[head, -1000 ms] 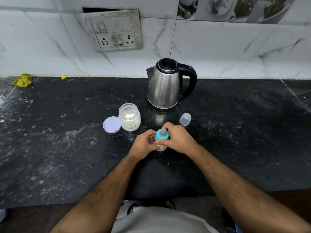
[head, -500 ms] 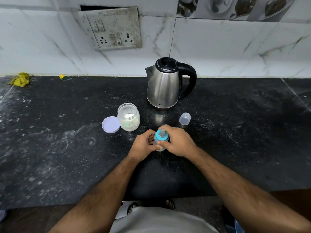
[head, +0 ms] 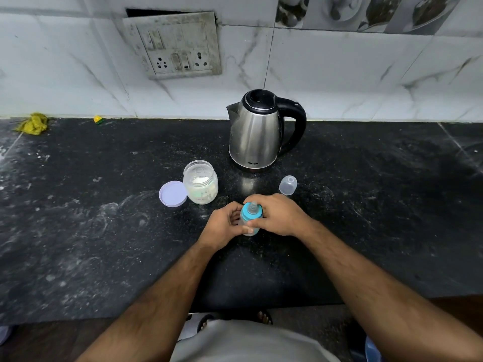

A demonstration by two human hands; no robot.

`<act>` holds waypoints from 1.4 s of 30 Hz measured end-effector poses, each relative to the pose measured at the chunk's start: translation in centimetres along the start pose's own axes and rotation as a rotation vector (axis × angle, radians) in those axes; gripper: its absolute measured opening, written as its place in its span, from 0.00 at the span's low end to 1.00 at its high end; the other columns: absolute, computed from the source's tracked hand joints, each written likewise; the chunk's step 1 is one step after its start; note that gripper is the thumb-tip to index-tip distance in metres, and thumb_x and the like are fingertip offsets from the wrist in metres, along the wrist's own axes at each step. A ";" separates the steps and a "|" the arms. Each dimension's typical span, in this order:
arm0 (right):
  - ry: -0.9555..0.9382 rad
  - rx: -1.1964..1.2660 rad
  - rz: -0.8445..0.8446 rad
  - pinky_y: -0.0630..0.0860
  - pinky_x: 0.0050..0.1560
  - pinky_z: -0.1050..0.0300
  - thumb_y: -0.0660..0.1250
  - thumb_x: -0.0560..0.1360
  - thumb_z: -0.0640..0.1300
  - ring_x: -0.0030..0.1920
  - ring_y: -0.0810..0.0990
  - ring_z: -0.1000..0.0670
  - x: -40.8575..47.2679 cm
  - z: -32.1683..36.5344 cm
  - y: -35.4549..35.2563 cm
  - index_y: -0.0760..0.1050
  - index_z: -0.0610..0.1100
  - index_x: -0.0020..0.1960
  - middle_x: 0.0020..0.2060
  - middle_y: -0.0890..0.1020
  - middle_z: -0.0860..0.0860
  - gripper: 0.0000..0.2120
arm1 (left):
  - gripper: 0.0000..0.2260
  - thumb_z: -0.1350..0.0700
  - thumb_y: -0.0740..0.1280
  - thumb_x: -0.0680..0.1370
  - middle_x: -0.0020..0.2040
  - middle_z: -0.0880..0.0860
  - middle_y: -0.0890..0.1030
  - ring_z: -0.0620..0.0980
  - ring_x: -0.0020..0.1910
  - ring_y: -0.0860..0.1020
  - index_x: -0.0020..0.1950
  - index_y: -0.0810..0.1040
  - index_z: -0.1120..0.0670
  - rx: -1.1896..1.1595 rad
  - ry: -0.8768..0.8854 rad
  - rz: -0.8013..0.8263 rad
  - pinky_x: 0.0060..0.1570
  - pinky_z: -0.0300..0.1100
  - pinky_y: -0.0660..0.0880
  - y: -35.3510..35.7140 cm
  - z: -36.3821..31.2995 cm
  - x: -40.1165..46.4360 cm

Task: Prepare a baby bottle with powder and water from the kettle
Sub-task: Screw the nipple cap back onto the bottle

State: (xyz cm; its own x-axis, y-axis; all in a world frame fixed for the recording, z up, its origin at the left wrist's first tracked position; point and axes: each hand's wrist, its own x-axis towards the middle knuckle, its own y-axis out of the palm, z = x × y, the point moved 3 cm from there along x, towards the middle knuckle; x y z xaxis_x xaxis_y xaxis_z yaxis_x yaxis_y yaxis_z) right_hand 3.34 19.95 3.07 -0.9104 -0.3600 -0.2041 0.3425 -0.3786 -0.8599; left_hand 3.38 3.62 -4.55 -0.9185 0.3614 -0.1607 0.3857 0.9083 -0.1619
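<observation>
A small baby bottle [head: 250, 218] with a blue collar and clear teat stands upright on the black counter [head: 104, 231]. My left hand [head: 222, 226] wraps the bottle's body from the left. My right hand [head: 277, 215] grips the blue collar from the right. Behind the bottle stands a steel kettle [head: 254, 131] with a black handle pointing right. An open jar of white powder [head: 200, 182] sits to the left of the kettle, its lilac lid [head: 173, 193] lying beside it. The bottle's clear cap [head: 288, 185] rests on the counter just behind my right hand.
A tiled wall with a socket panel [head: 177, 45] rises behind the counter. A yellow rag [head: 32, 124] and a small yellow-green scrap [head: 98, 119] lie at the far left by the wall. The counter's front edge runs just above my torso.
My hands stay on the bottle; my right hand's fingers have shifted slightly around the blue collar. The bottle has stayed in place.
</observation>
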 end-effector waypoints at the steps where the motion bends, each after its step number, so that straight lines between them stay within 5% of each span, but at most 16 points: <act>1: -0.006 0.013 -0.027 0.78 0.49 0.50 0.71 0.71 0.58 0.50 0.81 0.53 -0.1 0.0 0.2 0.73 0.58 0.60 0.48 0.84 0.58 0.19 | 0.20 0.62 0.81 0.65 0.51 0.51 0.85 0.48 0.53 0.83 0.53 0.79 0.51 -0.003 -0.002 -0.009 0.57 0.42 0.78 0.0 0.1 0.0; 6: 0.018 0.074 -0.184 0.78 0.47 0.51 0.70 0.73 0.55 0.47 0.82 0.51 -1.1 0.1 1.7 0.73 0.53 0.62 0.47 0.84 0.55 0.19 | 0.20 0.63 0.81 0.65 0.50 0.49 0.86 0.48 0.53 0.83 0.52 0.79 0.49 0.009 -0.009 -0.035 0.57 0.43 0.78 0.4 0.3 -0.1; 12: 0.174 0.205 -0.422 0.79 0.48 0.51 0.71 0.73 0.54 0.47 0.82 0.50 -2.2 1.0 3.9 0.73 0.51 0.60 0.47 0.84 0.53 0.18 | 0.19 0.65 0.77 0.68 0.47 0.44 0.84 0.36 0.46 0.82 0.50 0.77 0.45 0.114 0.023 -0.041 0.49 0.30 0.76 0.4 -0.1 -0.1; 19: 0.175 0.326 -0.266 0.78 0.52 0.53 0.74 0.71 0.50 0.49 0.81 0.52 -1.8 0.4 2.8 0.74 0.51 0.60 0.49 0.84 0.54 0.19 | 0.20 0.64 0.79 0.66 0.48 0.47 0.85 0.43 0.50 0.83 0.51 0.79 0.48 0.079 0.035 -0.050 0.54 0.36 0.78 0.5 -0.1 -0.2; 22: 0.139 0.327 -0.182 0.75 0.55 0.58 0.75 0.70 0.45 0.52 0.80 0.53 -1.8 0.0 2.1 0.72 0.49 0.68 0.52 0.83 0.54 0.28 | 0.20 0.62 0.80 0.66 0.51 0.48 0.86 0.45 0.53 0.83 0.54 0.79 0.49 0.060 0.036 -0.104 0.58 0.42 0.78 0.9 0.2 -0.4; 25: 0.123 0.345 -0.138 0.75 0.48 0.58 0.74 0.70 0.41 0.39 0.77 0.56 -1.9 -0.8 1.4 0.67 0.48 0.72 0.37 0.78 0.57 0.33 | 0.23 0.61 0.81 0.65 0.53 0.47 0.85 0.43 0.55 0.82 0.56 0.79 0.50 0.064 0.020 -0.138 0.59 0.42 0.78 1.2 0.2 -0.5; 31: 0.276 0.428 -0.324 0.78 0.47 0.52 0.68 0.71 0.35 0.33 0.76 0.56 -1.8 -4.5 -0.8 0.75 0.46 0.64 0.34 0.79 0.54 0.22 | 0.24 0.61 0.81 0.66 0.52 0.41 0.83 0.35 0.53 0.81 0.57 0.77 0.47 0.087 0.006 -0.160 0.56 0.32 0.76 1.7 -0.3 -0.4; 35: 0.429 0.293 -0.495 0.73 0.53 0.56 0.69 0.73 0.40 0.51 0.79 0.45 -0.7 -7.3 -2.0 0.76 0.44 0.61 0.47 0.80 0.48 0.17 | 0.24 0.61 0.81 0.66 0.52 0.40 0.82 0.32 0.52 0.80 0.58 0.77 0.48 0.096 -0.007 -0.152 0.52 0.26 0.74 1.6 -0.5 -0.3; 42: 0.505 0.101 -0.359 0.72 0.65 0.42 0.76 0.71 0.47 0.68 0.69 0.39 1.8 -10.3 -2.3 0.62 0.49 0.76 0.72 0.67 0.44 0.38 | 0.28 0.59 0.82 0.65 0.54 0.41 0.82 0.34 0.54 0.80 0.62 0.76 0.48 0.138 -0.033 -0.131 0.55 0.29 0.75 1.6 -0.7 -0.4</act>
State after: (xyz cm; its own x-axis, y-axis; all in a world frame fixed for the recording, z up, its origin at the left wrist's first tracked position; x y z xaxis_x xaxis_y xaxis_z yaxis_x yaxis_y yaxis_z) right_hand -1.46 28.96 -0.11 -0.9616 0.2428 -0.1282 -0.0069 -0.4884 -0.8726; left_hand 4.33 5.04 -4.07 -0.9591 0.2328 -0.1609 0.2735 0.9087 -0.3153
